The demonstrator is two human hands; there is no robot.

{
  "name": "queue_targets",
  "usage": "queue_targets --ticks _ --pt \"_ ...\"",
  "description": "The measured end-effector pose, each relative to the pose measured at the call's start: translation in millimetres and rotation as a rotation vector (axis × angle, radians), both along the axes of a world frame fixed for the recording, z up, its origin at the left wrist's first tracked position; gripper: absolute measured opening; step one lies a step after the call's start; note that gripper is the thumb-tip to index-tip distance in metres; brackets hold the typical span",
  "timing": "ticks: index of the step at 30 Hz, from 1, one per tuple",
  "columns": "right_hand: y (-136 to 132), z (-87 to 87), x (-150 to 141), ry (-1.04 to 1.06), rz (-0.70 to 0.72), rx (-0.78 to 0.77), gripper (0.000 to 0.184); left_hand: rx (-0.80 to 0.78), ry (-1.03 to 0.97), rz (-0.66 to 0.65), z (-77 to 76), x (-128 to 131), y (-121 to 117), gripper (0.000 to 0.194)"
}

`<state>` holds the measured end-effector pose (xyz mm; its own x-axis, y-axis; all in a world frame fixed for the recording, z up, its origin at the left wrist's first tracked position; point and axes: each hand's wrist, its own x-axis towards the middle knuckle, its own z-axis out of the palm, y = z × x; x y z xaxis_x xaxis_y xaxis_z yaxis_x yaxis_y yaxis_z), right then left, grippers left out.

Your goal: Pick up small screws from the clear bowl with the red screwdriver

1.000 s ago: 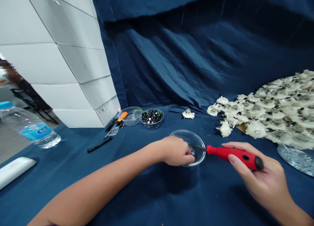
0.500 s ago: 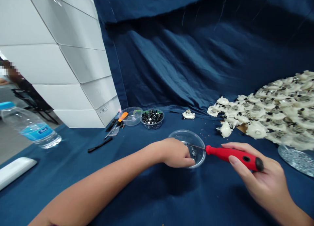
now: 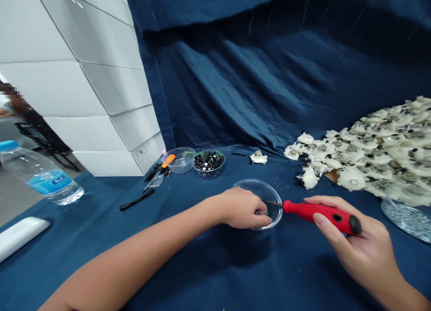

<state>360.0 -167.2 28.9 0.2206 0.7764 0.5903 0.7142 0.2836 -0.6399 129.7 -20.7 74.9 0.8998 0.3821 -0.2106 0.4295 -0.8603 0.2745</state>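
Left hand (image 3: 240, 208) at a clear glass bowl (image 3: 266, 188), fingers (image 3: 261, 220) curled over its rim and reaching in; hold on the small dark parts (image 3: 261, 211) inside cannot be told; right hand (image 3: 353, 241) closed around a red-handled screwdriver (image 3: 318, 215), long axis pointing left, shaft tip inside the bowl just beside the left fingers.

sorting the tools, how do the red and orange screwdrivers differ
The red-handled screwdriver has a black end cap and is held in the right hand, its shaft over a clear bowl; the orange-handled screwdriver lies on the blue cloth beside another bowl. Both have thin metal shafts.
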Motion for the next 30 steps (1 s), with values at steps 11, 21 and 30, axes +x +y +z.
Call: queue_targets --ticks 11,21,30 --pt "-1.6 0.5 0.3 -0.012 -0.040 -0.005 0.022 0.026 -0.152 -0.039 -3.4 -2.1 -0.3 0.026" --pt "-1.9 0.7 0.8 -0.009 -0.084 -0.008 0.030 0.088 -0.166 -0.057 -7.8 -5.8 1.2 0.039" --pt "-0.2 0.1 -0.7 -0.009 -0.059 0.003 0.026 0.041 -0.106 -0.041 -3.9 -2.6 0.4 0.034"
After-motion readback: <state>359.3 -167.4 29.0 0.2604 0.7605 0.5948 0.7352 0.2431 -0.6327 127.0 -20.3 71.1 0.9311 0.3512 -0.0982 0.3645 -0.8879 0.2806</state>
